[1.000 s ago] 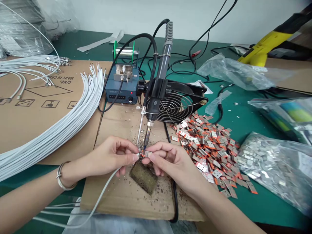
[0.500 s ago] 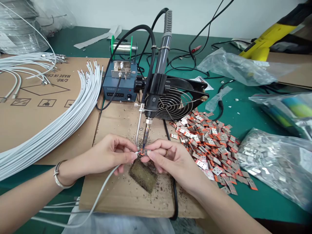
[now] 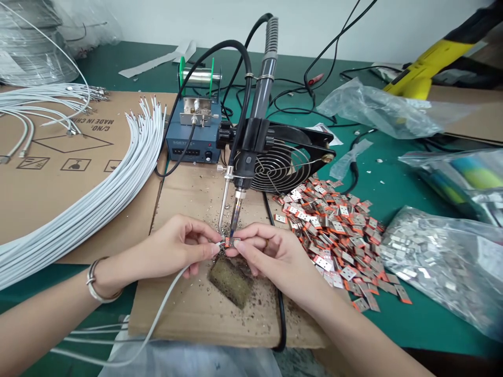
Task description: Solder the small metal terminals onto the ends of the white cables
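- White cable is pinched near its end by the thumb and fingers of the left hand; the rest is looped down past the near left corner of the cardboard sheet.
- Orange-and-metal USB connector is gripped in the fingertips of the right hand, held right up at the cable's end, above the cardboard.
- Soldering iron is clamped nose-down right over that spot; whether the connector's actually being touched by the tip can't be told, way too tiny.
- Grubby brown sponge is parked just below the hands, surrounded by dark crumbs.
- A whole heap of connectors is dumped on the green worktop to the right, with a clear plastic bag of small silvery parts beside it.
- Fat bundle of white cables is laid out on the left.
- Blue solder feeder is set at the back, near a black fan.
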`<state>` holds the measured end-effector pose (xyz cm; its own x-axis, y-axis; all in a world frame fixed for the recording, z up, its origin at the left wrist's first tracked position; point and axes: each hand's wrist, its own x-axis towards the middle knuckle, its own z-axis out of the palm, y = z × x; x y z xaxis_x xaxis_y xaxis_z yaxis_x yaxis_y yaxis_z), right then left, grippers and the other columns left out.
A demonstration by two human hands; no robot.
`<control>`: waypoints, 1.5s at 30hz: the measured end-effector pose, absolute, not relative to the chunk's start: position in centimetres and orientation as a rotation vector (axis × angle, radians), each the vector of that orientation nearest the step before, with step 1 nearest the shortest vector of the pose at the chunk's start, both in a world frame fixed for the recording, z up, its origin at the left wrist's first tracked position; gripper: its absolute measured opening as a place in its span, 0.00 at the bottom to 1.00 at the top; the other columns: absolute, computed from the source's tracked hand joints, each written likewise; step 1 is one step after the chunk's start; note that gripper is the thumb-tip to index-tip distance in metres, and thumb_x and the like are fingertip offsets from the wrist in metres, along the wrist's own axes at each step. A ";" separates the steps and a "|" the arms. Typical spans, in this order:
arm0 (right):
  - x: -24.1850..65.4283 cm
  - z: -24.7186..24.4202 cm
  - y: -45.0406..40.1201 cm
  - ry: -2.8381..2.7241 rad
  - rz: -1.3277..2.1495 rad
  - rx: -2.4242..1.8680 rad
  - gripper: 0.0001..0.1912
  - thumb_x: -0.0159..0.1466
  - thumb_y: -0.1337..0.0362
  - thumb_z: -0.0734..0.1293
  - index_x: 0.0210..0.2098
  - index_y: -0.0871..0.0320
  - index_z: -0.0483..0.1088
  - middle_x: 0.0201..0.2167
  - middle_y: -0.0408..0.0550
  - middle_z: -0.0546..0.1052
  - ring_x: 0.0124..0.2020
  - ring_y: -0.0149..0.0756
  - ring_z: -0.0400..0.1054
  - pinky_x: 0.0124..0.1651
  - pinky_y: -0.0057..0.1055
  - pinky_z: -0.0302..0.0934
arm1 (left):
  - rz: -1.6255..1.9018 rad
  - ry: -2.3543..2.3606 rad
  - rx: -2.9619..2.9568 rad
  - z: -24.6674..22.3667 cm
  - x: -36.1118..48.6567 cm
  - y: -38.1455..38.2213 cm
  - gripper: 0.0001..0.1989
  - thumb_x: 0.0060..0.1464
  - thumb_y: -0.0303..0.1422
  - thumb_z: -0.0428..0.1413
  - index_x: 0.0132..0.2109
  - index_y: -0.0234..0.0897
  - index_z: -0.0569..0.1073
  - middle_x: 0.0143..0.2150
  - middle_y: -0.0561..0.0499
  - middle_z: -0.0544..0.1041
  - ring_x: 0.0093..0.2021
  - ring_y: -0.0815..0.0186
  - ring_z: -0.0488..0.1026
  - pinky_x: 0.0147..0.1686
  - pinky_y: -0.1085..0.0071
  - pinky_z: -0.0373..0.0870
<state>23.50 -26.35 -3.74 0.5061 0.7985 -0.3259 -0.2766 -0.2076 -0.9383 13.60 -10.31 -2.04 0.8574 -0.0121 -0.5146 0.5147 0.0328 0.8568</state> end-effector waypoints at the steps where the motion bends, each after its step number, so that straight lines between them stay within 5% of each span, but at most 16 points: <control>1: 23.5 -3.8 -26.4 -0.478 1.049 -1.468 0.13 0.54 0.61 0.69 0.33 0.64 0.69 0.27 0.52 0.77 0.14 0.19 0.56 0.17 0.17 0.51 | -0.425 0.413 1.497 -2.1 13.6 -10.3 0.10 0.50 0.33 0.55 0.37 0.29 0.69 0.22 0.57 0.67 0.16 0.77 0.65 0.15 0.83 0.62; 24: 23.6 -3.2 -26.6 -0.446 1.086 -1.456 0.11 0.51 0.63 0.70 0.30 0.64 0.69 0.24 0.50 0.76 0.15 0.19 0.56 0.17 0.17 0.48 | -0.467 0.446 1.630 -1.6 13.7 -10.3 0.12 0.52 0.37 0.54 0.35 0.30 0.72 0.17 0.58 0.61 0.14 0.78 0.58 0.11 0.84 0.57; 29: 23.4 -3.8 -26.5 -0.496 1.019 -1.541 0.11 0.49 0.64 0.70 0.31 0.63 0.68 0.23 0.48 0.75 0.21 0.24 0.64 0.21 0.19 0.54 | -0.449 0.464 1.642 -1.8 13.7 -10.4 0.12 0.51 0.37 0.54 0.34 0.30 0.71 0.16 0.59 0.60 0.13 0.78 0.58 0.10 0.85 0.56; 45: 23.1 -3.9 -26.4 -0.569 0.948 -1.653 0.11 0.50 0.62 0.70 0.30 0.63 0.69 0.22 0.47 0.72 0.21 0.25 0.63 0.21 0.21 0.55 | -0.443 0.441 1.646 -1.6 13.6 -10.5 0.12 0.52 0.36 0.53 0.34 0.29 0.71 0.17 0.58 0.61 0.14 0.78 0.58 0.11 0.85 0.57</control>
